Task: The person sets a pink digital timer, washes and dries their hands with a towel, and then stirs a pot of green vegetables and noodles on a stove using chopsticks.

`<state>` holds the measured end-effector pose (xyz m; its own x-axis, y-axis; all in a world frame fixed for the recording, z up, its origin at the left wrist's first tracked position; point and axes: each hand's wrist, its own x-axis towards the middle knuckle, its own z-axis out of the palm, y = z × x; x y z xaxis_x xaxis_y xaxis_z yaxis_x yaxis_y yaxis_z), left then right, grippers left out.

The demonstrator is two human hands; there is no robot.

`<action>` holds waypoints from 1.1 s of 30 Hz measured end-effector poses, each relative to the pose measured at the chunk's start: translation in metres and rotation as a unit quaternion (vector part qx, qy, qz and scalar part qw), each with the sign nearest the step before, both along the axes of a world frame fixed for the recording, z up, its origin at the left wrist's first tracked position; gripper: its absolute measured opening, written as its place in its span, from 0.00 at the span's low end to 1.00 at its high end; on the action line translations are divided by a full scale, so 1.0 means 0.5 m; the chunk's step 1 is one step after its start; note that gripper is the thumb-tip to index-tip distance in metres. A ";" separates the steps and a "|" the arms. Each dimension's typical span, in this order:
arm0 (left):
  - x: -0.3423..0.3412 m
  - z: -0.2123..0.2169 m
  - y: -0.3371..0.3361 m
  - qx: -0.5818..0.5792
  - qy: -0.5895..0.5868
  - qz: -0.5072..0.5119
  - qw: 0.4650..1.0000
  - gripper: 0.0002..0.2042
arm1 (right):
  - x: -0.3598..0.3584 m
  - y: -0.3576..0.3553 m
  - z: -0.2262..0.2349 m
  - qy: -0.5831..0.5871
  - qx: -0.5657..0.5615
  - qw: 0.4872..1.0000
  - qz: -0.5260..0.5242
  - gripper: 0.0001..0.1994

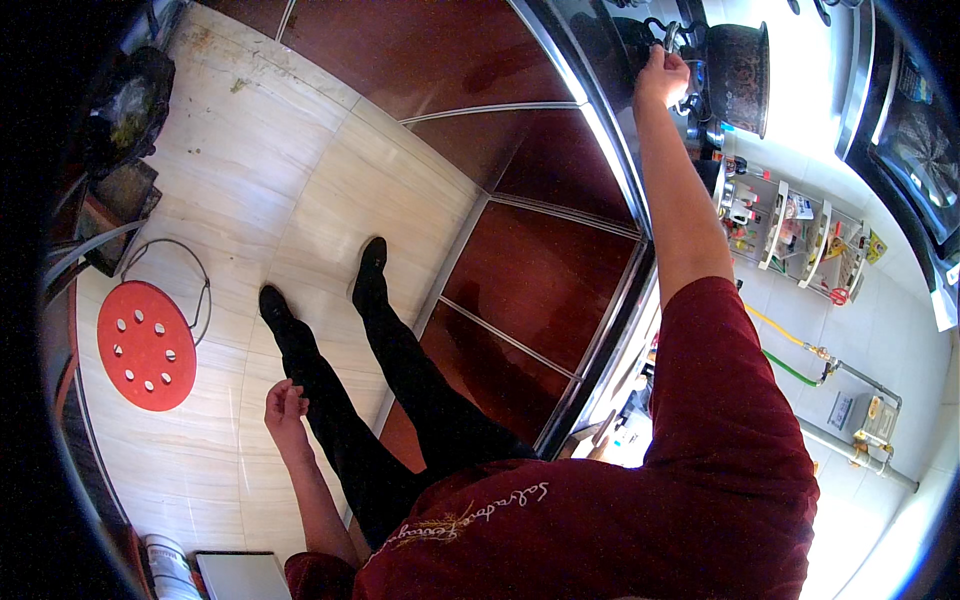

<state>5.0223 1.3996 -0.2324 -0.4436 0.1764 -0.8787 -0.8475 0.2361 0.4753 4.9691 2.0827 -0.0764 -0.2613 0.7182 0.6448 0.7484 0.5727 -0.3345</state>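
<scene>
head | hands: right (pixel 662 75) grips one pot (pixel 738 65) handle | left (pixel 285 402) loosely curled, holding nothing | one red stool (pixel 146 345)

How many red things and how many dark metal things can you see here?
Red things: 2, the round red plastic stool with holes and the dark red short-sleeved shirt.
Dark metal things: 2, the dark blackened metal pot by the right hand and the black round pan.
Total: 4
</scene>
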 end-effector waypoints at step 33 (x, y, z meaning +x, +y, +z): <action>0.000 -0.005 0.005 0.006 -0.011 0.009 1.000 0.08 | 0.005 0.021 -0.010 0.002 -0.017 1.000 -0.004 0.16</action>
